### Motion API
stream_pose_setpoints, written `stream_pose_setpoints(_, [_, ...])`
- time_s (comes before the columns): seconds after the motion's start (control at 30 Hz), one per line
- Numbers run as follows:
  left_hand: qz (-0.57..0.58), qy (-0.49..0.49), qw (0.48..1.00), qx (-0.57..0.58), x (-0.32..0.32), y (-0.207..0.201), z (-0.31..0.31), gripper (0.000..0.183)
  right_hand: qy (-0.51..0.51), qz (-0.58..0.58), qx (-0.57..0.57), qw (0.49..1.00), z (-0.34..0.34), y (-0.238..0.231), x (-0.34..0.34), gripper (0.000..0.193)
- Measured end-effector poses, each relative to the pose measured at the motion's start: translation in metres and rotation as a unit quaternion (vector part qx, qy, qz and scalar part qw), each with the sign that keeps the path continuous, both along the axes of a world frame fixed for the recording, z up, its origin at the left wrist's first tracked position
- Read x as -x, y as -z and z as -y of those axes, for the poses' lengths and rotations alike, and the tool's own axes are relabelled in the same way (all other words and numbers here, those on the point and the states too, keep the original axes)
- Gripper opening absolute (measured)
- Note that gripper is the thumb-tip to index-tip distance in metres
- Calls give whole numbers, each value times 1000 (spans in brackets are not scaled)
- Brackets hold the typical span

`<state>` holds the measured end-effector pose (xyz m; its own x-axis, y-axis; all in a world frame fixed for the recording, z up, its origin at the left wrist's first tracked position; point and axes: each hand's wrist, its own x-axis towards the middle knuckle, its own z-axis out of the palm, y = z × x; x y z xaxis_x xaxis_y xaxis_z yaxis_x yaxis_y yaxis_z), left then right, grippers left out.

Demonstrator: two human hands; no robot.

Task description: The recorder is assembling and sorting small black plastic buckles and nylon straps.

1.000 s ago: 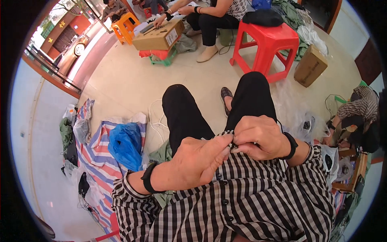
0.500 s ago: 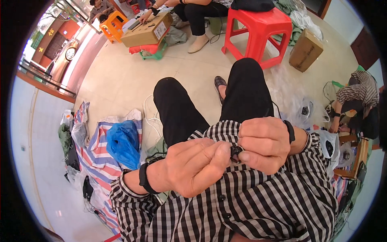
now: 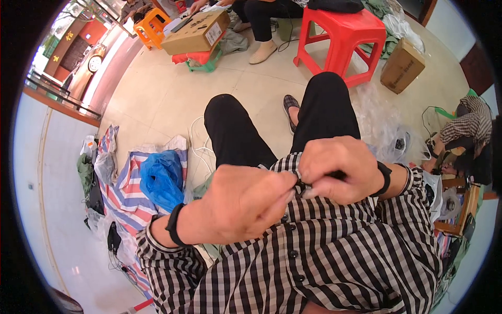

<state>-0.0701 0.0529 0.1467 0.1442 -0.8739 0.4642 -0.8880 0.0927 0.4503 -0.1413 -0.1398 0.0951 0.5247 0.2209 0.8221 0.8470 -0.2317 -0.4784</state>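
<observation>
Above my lap, my left hand (image 3: 246, 201) and my right hand (image 3: 342, 170) meet with their fingertips pinched together. Between them shows a small dark piece (image 3: 301, 187), mostly covered by the fingers and too small to name. The thumb and forefinger of each hand press on it from either side. My left hand is slightly blurred. Both wrists wear black bands, and behind the hands lie my checked shirt (image 3: 334, 251) and black trousers (image 3: 235, 136).
On the floor at left lies a blue plastic bag (image 3: 161, 178) on a striped sheet (image 3: 125, 191). Ahead stand a red stool (image 3: 342, 39), a cardboard box (image 3: 196, 34) on a low green stool and another carton (image 3: 402, 65). A co-worker's legs (image 3: 264, 23) are behind. Clear plastic bags (image 3: 387, 131) lie at right.
My left hand has turned over, back upward, and my right hand has moved slightly up and left. The dark piece between the fingertips is more hidden now.
</observation>
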Motion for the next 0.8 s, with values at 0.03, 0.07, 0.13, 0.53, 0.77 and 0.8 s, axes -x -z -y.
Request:
stream_pose_setpoints(0.03, [-1, -3, 1000, 1, -2, -4, 1, 15, -30, -103, -54, 993, -1, 0, 1, 20])
stream_pose_setpoints(0.07, [-78, 0, 996, -37, -5, -8, 1, 11, -48, -164, -79, 982, -3, 0, 2, 18])
stream_pose_setpoints(0.13, [-233, -5, 968, -97, -8, -12, 1, 4, -100, -268, -137, 948, -6, -4, 4, 18])
stream_pose_setpoints(0.53, [-571, -46, 808, -138, -9, -9, 4, 10, 47, -99, 61, 992, -1, -7, -2, 29])
stream_pose_setpoints(0.77, [-664, 22, 740, -109, -11, -2, 1, 14, 80, -75, 7, 994, -6, 1, 2, 31])
stream_pose_setpoints(0.8, [-664, 24, 739, -110, -11, -3, 1, 14, 97, -34, 17, 995, -7, 3, 2, 32])
